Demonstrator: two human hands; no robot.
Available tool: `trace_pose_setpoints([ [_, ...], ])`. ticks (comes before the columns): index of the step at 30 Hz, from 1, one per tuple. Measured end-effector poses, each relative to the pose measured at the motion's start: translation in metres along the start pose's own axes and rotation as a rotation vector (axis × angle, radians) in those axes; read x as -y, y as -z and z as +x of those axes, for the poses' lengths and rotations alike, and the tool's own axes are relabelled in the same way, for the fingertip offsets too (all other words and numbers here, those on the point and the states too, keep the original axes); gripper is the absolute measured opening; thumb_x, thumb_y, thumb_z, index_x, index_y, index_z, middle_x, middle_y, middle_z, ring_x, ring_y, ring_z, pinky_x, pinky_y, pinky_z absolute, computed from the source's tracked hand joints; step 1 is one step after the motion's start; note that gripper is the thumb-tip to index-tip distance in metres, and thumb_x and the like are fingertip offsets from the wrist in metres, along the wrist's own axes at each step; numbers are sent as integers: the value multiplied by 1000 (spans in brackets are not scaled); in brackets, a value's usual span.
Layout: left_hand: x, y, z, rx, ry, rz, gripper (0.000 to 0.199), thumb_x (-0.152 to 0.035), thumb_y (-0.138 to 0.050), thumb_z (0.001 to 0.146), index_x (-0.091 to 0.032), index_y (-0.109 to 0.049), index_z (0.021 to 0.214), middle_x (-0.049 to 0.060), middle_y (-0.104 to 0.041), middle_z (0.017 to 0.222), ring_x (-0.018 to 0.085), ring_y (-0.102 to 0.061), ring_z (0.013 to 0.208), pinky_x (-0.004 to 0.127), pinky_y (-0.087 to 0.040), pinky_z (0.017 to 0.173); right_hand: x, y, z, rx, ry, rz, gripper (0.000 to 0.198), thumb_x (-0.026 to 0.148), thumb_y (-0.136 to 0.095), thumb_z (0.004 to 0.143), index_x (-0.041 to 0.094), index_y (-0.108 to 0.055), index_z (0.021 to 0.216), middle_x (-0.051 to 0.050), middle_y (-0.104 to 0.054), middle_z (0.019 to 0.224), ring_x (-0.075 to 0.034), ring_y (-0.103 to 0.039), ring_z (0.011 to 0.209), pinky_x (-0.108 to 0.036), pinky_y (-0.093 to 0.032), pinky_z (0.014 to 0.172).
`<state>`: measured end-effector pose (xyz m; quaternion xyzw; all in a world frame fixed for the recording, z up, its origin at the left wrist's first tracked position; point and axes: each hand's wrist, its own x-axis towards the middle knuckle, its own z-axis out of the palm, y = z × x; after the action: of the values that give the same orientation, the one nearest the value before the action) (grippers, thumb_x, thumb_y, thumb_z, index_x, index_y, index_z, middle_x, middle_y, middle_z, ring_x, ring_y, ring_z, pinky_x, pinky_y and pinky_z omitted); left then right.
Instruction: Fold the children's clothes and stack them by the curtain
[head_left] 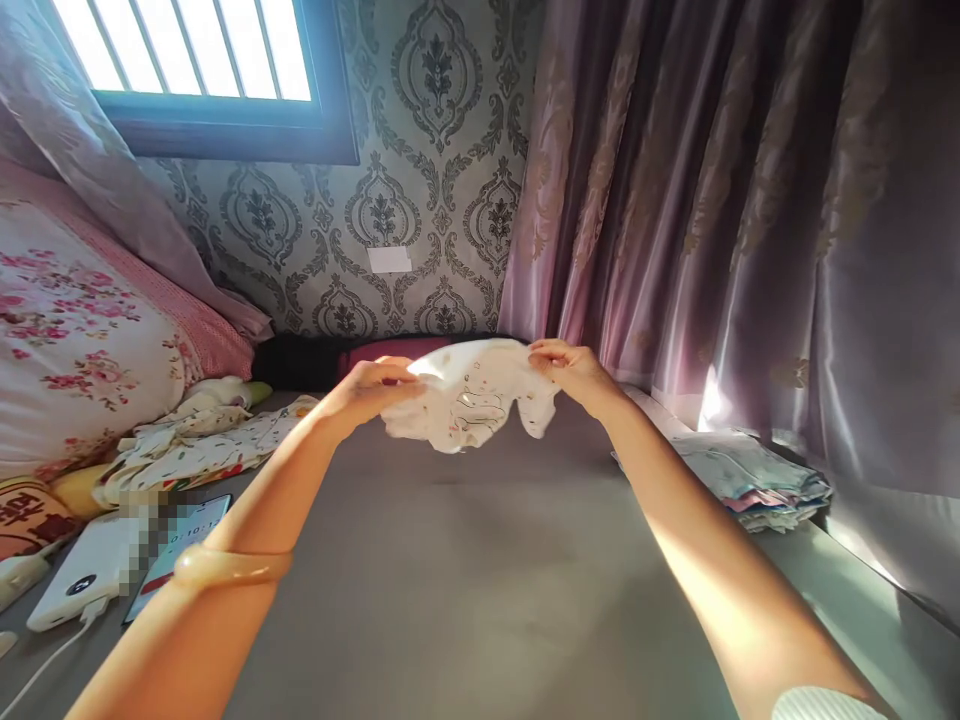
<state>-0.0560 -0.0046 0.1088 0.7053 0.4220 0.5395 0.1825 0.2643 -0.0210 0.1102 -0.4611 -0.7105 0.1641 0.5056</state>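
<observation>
A small white printed garment (476, 395), perhaps a baby's top, hangs in the air above the grey bed surface (450, 570). My left hand (371, 388) pinches its left side, and my right hand (574, 372) grips its upper right edge. The cloth sags and folds between the two hands, with a sleeve-like part drooping near my right hand. Small drawings show on its front. A pale bangle (232, 567) is on my left forearm.
Folded clothes (757, 478) are stacked at the right by the purple curtain (675, 200). At the left lie a patterned cloth (217, 445), a white power bank (86, 570) with a cable, a phone (176, 555) and a floral pillow (75, 340). A dark bundle (300, 362) lies along the wall.
</observation>
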Motion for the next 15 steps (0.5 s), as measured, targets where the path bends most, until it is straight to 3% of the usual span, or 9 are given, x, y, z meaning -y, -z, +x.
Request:
trace_pose_setpoints([
  [4,2,-2,4,-100,21,-70,33,-49,-71,61,-19,-74,74,6,-67,97,21,-61,87,27,-48,70,-2,-2,1,21,0,-40,19,36,-66,75,20,-74,78,-5,-65,109,-18,-60,97,-34,-44,92],
  [8,4,-5,3,16,94,-45,37,-47,-73,59,-15,-73,77,6,-68,82,19,-60,73,27,-46,61,-4,-6,1,0,-26,-124,14,31,-64,75,19,-71,73,-4,-68,96,-18,-60,90,-34,-45,87],
  [12,8,-12,1,4,184,-34,39,-47,-69,63,-14,-72,84,4,-68,73,17,-58,66,25,-43,58,-6,-8,0,-59,-31,-184,18,33,-59,78,18,-69,75,-3,-67,86,-17,-60,82,-31,-45,79],
  [15,14,-18,0,-13,167,-13,34,-44,-62,69,-15,-69,85,2,-66,71,16,-57,67,25,-41,59,-7,-11,-3,-81,-58,-185,21,35,-54,81,18,-67,82,-2,-67,79,-16,-59,74,-29,-44,71],
])
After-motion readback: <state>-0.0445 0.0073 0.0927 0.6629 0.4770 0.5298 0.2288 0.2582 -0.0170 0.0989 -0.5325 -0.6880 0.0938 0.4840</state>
